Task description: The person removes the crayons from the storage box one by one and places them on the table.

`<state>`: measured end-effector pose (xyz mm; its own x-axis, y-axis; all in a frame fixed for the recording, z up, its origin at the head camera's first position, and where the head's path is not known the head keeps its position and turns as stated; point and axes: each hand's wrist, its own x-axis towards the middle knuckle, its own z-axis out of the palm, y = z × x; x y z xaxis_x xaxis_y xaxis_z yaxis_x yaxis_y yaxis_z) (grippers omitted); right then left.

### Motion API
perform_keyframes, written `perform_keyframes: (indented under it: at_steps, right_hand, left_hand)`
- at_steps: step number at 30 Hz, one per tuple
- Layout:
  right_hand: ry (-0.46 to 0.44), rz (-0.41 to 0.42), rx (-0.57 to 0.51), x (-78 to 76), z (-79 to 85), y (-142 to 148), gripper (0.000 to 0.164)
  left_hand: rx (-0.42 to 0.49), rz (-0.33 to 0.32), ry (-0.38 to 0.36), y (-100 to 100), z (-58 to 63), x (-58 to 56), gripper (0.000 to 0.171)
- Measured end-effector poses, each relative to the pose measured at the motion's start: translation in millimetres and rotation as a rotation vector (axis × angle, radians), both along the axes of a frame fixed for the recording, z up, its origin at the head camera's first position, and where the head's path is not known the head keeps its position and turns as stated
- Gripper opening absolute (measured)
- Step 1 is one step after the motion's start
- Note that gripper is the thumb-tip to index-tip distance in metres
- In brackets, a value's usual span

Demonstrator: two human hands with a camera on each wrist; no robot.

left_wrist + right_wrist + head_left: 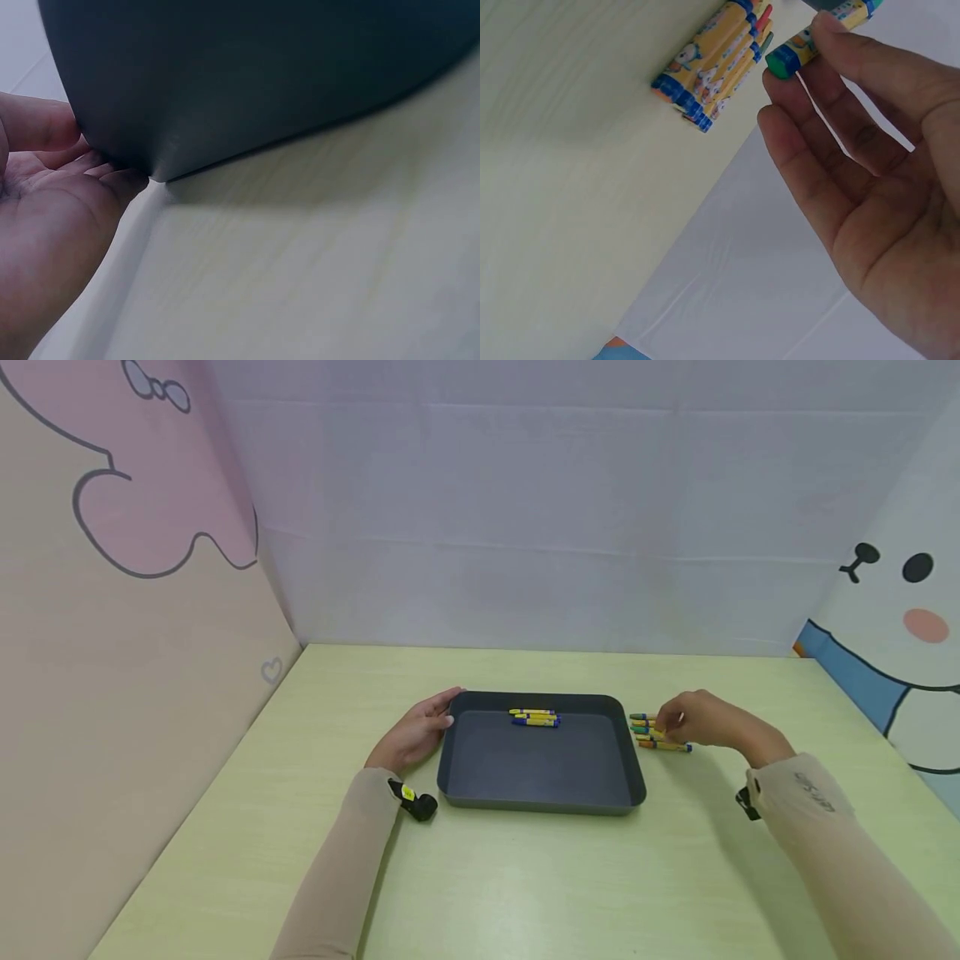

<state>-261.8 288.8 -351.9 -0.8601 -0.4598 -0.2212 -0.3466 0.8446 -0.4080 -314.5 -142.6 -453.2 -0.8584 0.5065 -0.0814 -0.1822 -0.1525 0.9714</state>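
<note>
A dark grey rectangular tray [540,768] lies on the table. At its far left corner, my left hand [416,731] touches the outer wall and rim with fairly straight fingers; the left wrist view shows the thumb [45,126] against the tray wall [225,82]. To the right of the tray, my right hand [705,720] pinches a green crayon [795,51] between thumb and fingertips. Beneath and beside that hand lie several crayons [709,64] in yellow-and-blue wrappers, side by side, including an orange crayon [663,746]. The right hand partly hides them in the head view.
Three crayons [536,722] lie together inside the tray near its far wall. The pale wood-look table [525,885] ends at a white sheet [480,527] behind. Printed cartoon panels stand at left [150,652] and right [915,635].
</note>
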Motion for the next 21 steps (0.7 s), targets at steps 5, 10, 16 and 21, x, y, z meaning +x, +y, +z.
perform_keyframes:
  at_steps: [5,10,16,21]
  right_hand:
    - [-0.011,-0.002,0.009,0.2,-8.0,7.2,0.014]
    - [-0.024,-0.003,-0.007,0.4,-14.7,12.2,0.014]
    - [-0.003,0.01,-0.013,0.7,-19.7,15.0,0.012]
    - [0.005,0.02,-0.008,0.4,-22.3,17.1,0.013]
  left_hand:
    - [0.006,0.001,-0.003,0.3,-0.1,-0.1,0.065]
    - [0.025,0.002,-0.004,0.9,0.6,0.2,0.065]
    - [0.027,0.003,-0.005,0.8,2.0,1.4,0.065]
    - [0.023,0.002,-0.011,0.4,2.0,1.8,0.065]
